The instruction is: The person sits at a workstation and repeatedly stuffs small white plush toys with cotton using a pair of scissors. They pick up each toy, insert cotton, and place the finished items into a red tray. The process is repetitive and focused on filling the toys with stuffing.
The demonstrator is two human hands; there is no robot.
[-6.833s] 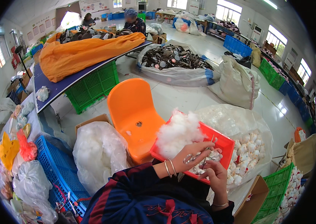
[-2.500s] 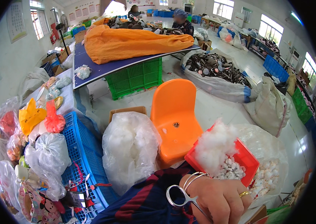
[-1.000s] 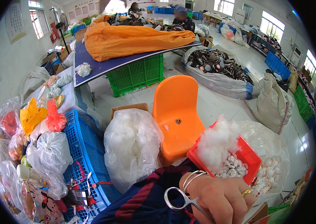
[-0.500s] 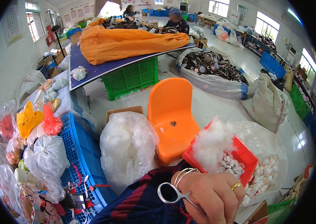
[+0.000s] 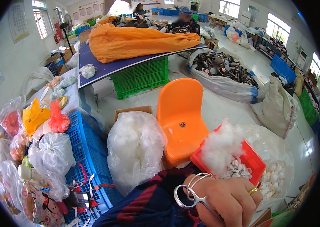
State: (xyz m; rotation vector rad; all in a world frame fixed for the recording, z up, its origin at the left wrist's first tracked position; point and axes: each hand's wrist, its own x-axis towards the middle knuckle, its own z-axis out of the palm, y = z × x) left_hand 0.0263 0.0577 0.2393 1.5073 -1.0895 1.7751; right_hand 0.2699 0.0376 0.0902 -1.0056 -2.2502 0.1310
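Qty, visible: L hand (image 5: 228,200), 1; looped metal tool (image 5: 200,199), 1; gold finger ring (image 5: 253,190), 1. Red tray (image 5: 251,159), 1; wht. stuffing clump (image 5: 222,147) in same, 1; small wht. pcs. (image 5: 239,170), several, no exact ct. Orange chair (image 5: 180,108), 1. Purple-top table (image 5: 105,72), 1; orange cloth (image 5: 129,44) on it, 1. Co-workers (image 5: 192,26), 2 approx.

A chair (image 5: 182,117) stands between a bag (image 5: 135,151), left, and a tray (image 5: 257,163), right. Fluff (image 5: 220,149) lies in the tray; before it, the left grip (image 5: 228,200) has scissors (image 5: 201,199). Behind the chair, a worktop (image 5: 109,69) bears a cloth (image 5: 141,43), a crate (image 5: 141,77) beneath. A basket (image 5: 92,145) is left of the bag.
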